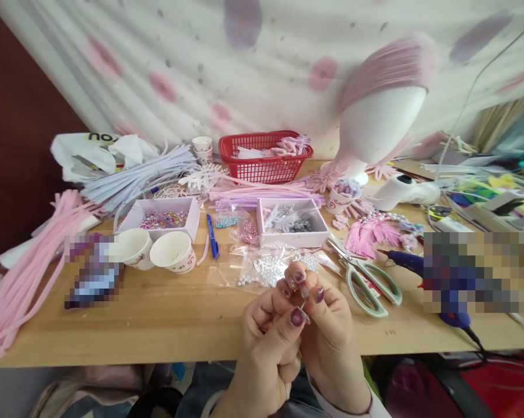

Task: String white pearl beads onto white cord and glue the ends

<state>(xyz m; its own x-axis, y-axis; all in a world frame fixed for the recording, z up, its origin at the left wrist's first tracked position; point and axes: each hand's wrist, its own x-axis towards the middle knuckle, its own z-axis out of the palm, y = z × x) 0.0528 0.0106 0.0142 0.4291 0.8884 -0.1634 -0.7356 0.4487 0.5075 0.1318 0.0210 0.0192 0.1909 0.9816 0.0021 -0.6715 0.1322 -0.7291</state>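
In the head view, my left hand (268, 342) and my right hand (333, 331) are raised together over the front edge of the table. Their fingertips meet in a pinch around a small, thin, whitish piece (304, 303). Most of it is hidden by the fingers, and its kind cannot be made out. Just beyond my fingers lies a clear plastic bag of white pearl beads (268, 268), with some loose beads beside it. Scissors (368, 278) with pale green handles lie to the right of my right hand.
A blue glue gun (407, 261) lies at the right. Paper cups (172, 255), a blue pen (212, 237) and a white box (294, 238) of small parts stand mid-table. Behind are a red basket (266, 171), a foam head (379, 125) and fuzzy stems (144, 174); pink stems (26, 284) lie left.
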